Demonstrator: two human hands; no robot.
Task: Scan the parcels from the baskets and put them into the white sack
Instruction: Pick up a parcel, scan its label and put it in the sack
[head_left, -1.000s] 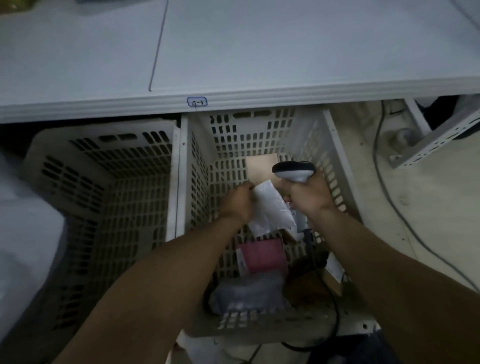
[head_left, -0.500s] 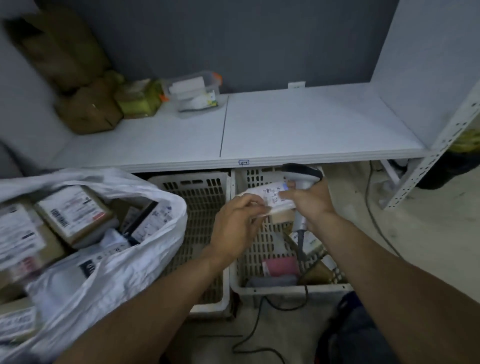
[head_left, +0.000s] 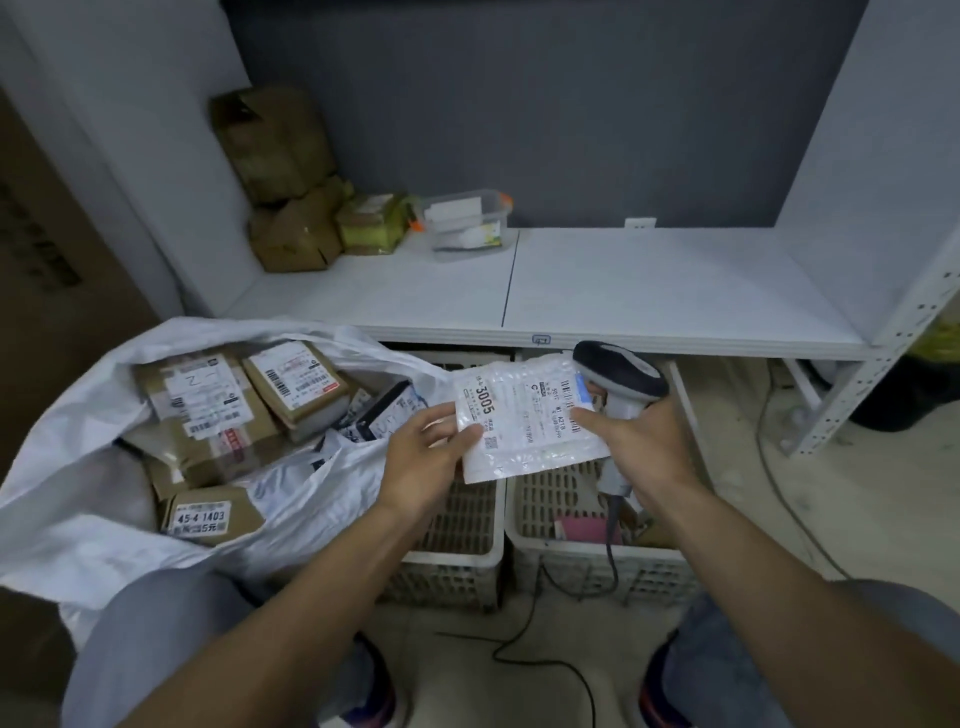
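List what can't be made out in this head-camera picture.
Head view:
- Barcode scanner window: behind the white parcel.
- Right basket contents: mostly covered by the right hand and forearm.
- Left basket inside: partly blocked by the left hand and white sack.
- Parcel label fine print: too small; only 3005 reads.

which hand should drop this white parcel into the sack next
Left, probably: the left hand pinches the white parcel and is beside the white sack, while the right hand grips the scanner.
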